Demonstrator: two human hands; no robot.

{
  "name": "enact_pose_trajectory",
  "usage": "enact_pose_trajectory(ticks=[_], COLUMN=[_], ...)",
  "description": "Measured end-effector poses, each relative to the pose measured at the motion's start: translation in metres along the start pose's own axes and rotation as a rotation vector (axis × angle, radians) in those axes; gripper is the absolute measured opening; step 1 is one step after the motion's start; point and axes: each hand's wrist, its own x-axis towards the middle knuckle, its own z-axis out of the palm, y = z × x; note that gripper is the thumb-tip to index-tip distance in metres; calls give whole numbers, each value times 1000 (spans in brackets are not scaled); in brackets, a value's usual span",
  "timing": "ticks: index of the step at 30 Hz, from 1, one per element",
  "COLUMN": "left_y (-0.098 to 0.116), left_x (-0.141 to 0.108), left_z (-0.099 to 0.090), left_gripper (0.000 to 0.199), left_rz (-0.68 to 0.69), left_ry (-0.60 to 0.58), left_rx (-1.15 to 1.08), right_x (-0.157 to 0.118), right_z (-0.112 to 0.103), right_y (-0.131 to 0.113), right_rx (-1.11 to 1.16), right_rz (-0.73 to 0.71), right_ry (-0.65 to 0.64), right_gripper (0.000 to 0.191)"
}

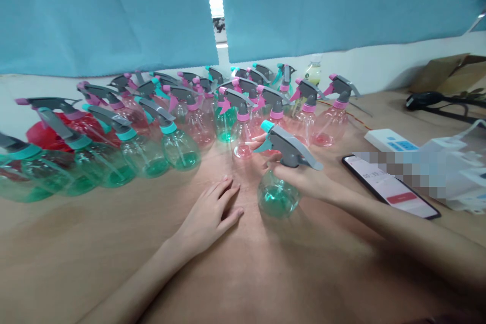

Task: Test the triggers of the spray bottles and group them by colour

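My right hand [304,177] is closed around the neck of a green spray bottle [278,197] with a grey trigger head and teal nozzle. The bottle stands nearly upright, low over or on the table; I cannot tell whether its base touches. Some fingertips show left of its neck, close to a pink spray bottle [243,136] behind. My left hand [207,215] rests on the tabletop to the left with its fingers stretched out, holding nothing. Nearest to it on the left stands another green spray bottle [180,149] with a teal collar.
Several pink and green spray bottles crowd the back of the wooden table [235,283], with a green row at the left. On the right lie a phone [412,200], a white power strip [391,140] and dark cables. A cardboard box [444,73] stands behind them.
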Motion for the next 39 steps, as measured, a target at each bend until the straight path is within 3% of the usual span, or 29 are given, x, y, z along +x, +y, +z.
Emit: enact_pose_trajectory(ticks=[7, 15, 25, 32, 39], left_y=[0, 0, 0, 0, -1], left_x=[1, 1, 1, 1, 0], left_z=[0, 0, 0, 1, 3], left_gripper=[50, 49, 48, 48, 47], left_rz=[4, 5, 3, -4, -8], left_ry=[-1, 0, 11, 7, 17], left_rx=[-1, -3, -14, -15, -19], right_x=[0, 2, 2, 3, 2], right_z=[-1, -1, -1, -2, -1], right_y=[-1, -1, -1, -6, -5], right_rx=[-38, 26, 77, 84, 79], right_rz=[-1, -11, -15, -9, -31], right_ry=[39, -9, -11, -15, -37], right_gripper=[46, 39, 14, 18, 40])
